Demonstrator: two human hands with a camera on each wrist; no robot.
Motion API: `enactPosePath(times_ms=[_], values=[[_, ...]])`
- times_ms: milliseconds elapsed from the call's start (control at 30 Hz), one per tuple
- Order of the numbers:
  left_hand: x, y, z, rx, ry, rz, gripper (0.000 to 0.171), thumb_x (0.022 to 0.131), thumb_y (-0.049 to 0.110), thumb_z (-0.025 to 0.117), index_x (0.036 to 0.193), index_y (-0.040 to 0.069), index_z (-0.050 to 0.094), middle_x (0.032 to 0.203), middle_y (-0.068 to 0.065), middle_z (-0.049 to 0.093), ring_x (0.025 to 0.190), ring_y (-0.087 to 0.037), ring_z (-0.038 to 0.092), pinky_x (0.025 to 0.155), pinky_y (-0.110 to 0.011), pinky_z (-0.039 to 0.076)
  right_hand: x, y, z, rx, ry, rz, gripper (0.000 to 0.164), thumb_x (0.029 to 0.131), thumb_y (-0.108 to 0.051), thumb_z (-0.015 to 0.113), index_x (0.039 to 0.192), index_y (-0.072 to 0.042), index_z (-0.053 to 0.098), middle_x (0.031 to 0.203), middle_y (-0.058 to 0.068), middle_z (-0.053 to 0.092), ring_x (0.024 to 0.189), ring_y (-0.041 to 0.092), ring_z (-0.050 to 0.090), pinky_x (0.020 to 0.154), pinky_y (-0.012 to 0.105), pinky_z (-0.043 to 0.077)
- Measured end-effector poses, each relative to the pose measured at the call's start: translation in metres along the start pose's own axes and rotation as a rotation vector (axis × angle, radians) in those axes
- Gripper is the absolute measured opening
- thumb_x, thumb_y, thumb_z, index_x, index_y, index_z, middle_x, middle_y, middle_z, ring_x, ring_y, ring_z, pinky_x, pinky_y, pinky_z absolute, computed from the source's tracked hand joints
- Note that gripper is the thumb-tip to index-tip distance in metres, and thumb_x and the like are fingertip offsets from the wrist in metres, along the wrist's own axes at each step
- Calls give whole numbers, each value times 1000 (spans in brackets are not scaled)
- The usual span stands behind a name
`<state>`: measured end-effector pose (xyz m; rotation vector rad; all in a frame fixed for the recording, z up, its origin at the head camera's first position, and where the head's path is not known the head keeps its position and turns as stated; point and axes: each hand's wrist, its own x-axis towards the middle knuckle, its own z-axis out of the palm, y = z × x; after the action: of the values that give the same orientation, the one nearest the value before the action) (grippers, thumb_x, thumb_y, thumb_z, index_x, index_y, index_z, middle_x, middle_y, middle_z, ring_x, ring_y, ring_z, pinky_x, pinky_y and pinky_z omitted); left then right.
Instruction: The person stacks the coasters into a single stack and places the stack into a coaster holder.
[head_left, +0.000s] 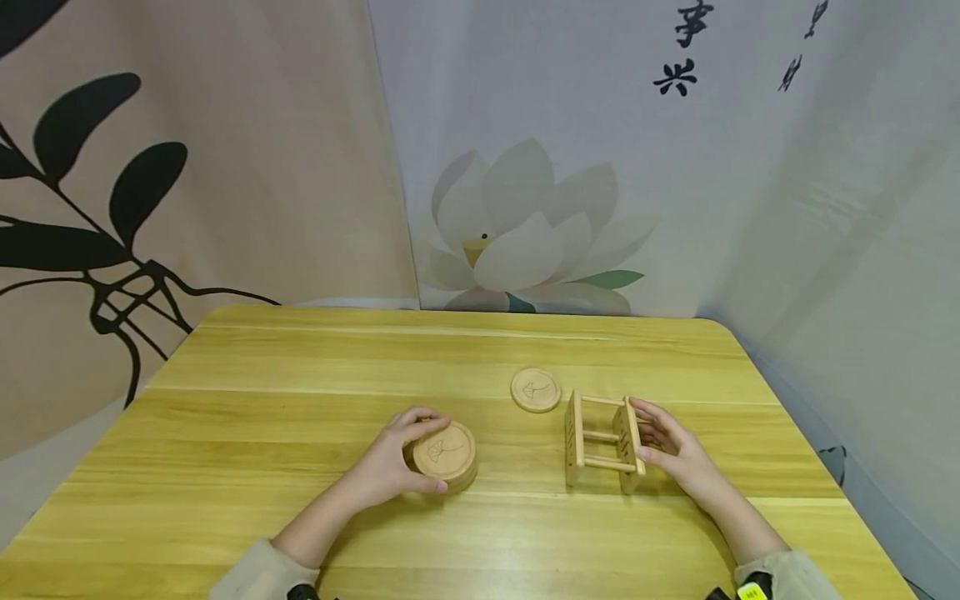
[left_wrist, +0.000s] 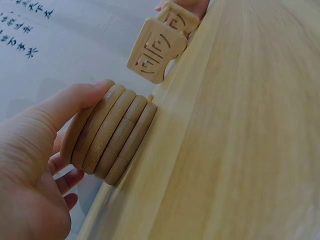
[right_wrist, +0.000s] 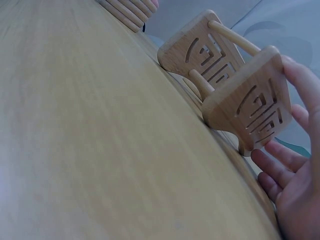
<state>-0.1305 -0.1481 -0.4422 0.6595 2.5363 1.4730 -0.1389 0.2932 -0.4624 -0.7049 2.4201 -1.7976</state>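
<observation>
My left hand (head_left: 390, 462) grips a stack of round wooden coasters (head_left: 445, 454), thumb on the near side and fingers round the far side. The top one bears an engraved leaf. In the left wrist view several discs (left_wrist: 112, 132) lean slightly out of line. To the right, a wooden coaster rack (head_left: 628, 442) stands on the table, two side panels joined by thin rods. My right hand (head_left: 675, 458) holds its right panel at the edges, between thumb and fingers. Cut-out patterns show on that panel (right_wrist: 257, 107) in the right wrist view.
A single engraved coaster (head_left: 536, 390) lies flat behind the rack, up and to its left. The wooden table (head_left: 300, 375) ends at a printed cloth backdrop (head_left: 555, 100) with a lotus and dark leaves.
</observation>
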Motion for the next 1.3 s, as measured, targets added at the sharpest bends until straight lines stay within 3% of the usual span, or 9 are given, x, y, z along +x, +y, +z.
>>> enactPosePath(times_ms=[300, 600, 833, 1100, 1300], values=[[-1, 2, 1, 38, -2, 9, 87, 63, 32, 90, 138, 11, 52, 138, -3, 40, 130, -38, 28, 96, -72, 23, -1, 0, 0, -4, 2, -2, 61, 95, 3, 54, 149, -4, 28, 144, 26, 34, 116, 9, 49, 91, 20, 43], [-1, 8, -2, 40, -8, -26, 94, 60, 33, 91, 141, 12, 49, 144, -6, 35, 133, -37, 23, 96, -74, 23, -1, 3, 1, 4, 1, -15, 61, 94, 4, 53, 149, -3, 28, 146, 19, 33, 116, 9, 49, 90, 20, 44], [2, 18, -4, 53, 39, -2, 95, 59, 35, 91, 141, 14, 48, 146, -11, 35, 133, -37, 25, 96, -72, 24, -1, 2, 0, -3, 4, -20, 60, 95, 4, 53, 149, -3, 28, 147, 6, 36, 117, 7, 48, 91, 19, 43], [5, 30, -5, 36, 66, 6, 93, 60, 32, 91, 142, 18, 48, 146, -6, 35, 135, -36, 25, 98, -71, 22, -1, 1, 0, -6, 3, -19, 60, 95, 4, 53, 149, -3, 28, 146, 12, 36, 117, 7, 49, 90, 18, 43], [8, 40, -3, 41, 91, 33, 87, 66, 32, 88, 142, 19, 48, 146, -5, 36, 135, -35, 26, 99, -70, 24, -1, 2, 1, -6, 8, -23, 60, 94, 5, 53, 149, -3, 29, 144, 0, 39, 116, 8, 49, 90, 18, 43]])
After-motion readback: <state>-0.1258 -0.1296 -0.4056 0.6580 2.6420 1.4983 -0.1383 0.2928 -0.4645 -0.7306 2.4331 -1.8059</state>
